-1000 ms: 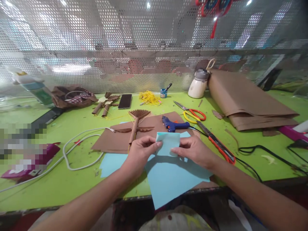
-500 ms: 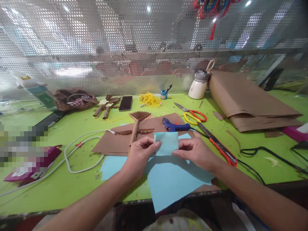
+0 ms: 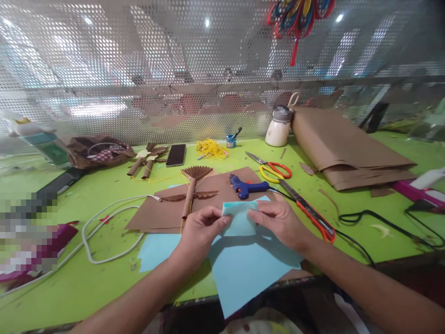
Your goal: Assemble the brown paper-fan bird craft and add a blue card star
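Observation:
Between my two hands is a small folded piece of light blue paper (image 3: 239,225), its top edge creased over. My left hand (image 3: 201,234) pinches its left side between thumb and fingers. At the right side, my right hand (image 3: 280,220) grips it with the thumb on the near face. Below lies a larger light blue sheet (image 3: 243,278), one corner hanging past the table's front edge. Behind the hands, a blue glue gun (image 3: 248,185) rests on brown paper (image 3: 222,183). A rolled brown paper figure (image 3: 189,197) with a pleated fan top lies to its left.
Scissors (image 3: 273,170) and a red-handled cutter (image 3: 309,208) lie to the right. Farther back are a phone (image 3: 176,155), yellow string (image 3: 210,148), a small blue jar (image 3: 231,141), a white bottle (image 3: 278,127) and folded brown paper (image 3: 347,144). A white cable (image 3: 88,250) loops at left.
The top edge of the small blue paper now bends over, and my right thumb has moved higher on its face. The camera view has shifted slightly.

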`<control>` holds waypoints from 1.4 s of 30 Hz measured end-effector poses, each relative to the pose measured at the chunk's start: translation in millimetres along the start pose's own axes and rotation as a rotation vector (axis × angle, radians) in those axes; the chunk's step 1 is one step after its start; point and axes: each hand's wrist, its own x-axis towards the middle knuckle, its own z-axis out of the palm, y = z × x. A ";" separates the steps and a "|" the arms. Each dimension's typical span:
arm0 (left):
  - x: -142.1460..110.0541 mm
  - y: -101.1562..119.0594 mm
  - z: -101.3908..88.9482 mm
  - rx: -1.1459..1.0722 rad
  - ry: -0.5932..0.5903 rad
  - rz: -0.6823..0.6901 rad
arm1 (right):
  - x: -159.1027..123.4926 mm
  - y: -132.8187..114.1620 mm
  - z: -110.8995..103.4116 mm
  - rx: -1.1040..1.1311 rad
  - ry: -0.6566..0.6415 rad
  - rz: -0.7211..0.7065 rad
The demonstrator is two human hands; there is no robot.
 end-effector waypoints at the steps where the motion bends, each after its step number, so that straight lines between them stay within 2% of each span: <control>1: 0.1 0.3 0.2 -0.001 -0.005 -0.017 | -0.2 -0.1 0.4 0.012 0.004 -0.008; 6: 0.3 1.1 1.8 0.013 -0.029 -0.066 | 0.1 1.8 1.9 0.061 0.045 -0.057; 13: 0.1 -1.9 3.5 0.072 -0.058 -0.066 | -0.6 2.4 -1.1 0.059 0.196 -0.071; 16: 1.7 -1.3 2.8 0.076 -0.083 -0.076 | 2.8 9.1 -4.9 0.149 0.305 -0.027; 19: 4.6 0.3 0.3 0.011 -0.025 -0.097 | 6.0 16.6 -9.5 0.228 0.364 0.066; 21: 6.3 2.1 -2.0 -0.094 0.030 -0.103 | 3.8 15.7 -12.4 0.165 0.256 0.110; 23: 7.2 5.3 -4.6 -0.207 0.062 -0.105 | -4.0 8.7 -14.2 -0.020 0.037 0.077; 26: 7.5 14.1 -9.0 -0.327 0.103 -0.053 | -25.7 -6.9 -12.9 -0.395 -0.270 -0.123; 29: 7.3 26.6 -13.8 -0.418 0.166 0.063 | -50.2 -16.1 -6.3 -0.676 -0.423 -0.238; 32: 6.9 36.7 -18.4 -0.486 0.229 0.178 | -66.6 -14.8 2.3 -0.826 -0.476 -0.264; 35: 5.9 39.7 -21.8 -0.498 0.227 0.213 | -72.7 -7.2 9.6 -0.907 -0.436 -0.293; 38: 4.9 36.5 -23.6 -0.466 0.154 0.181 | -74.1 1.6 13.8 -0.950 -0.349 -0.358; 42: 5.9 30.3 -27.2 -0.430 0.004 0.073 | -82.2 5.7 16.3 -0.942 -0.301 -0.503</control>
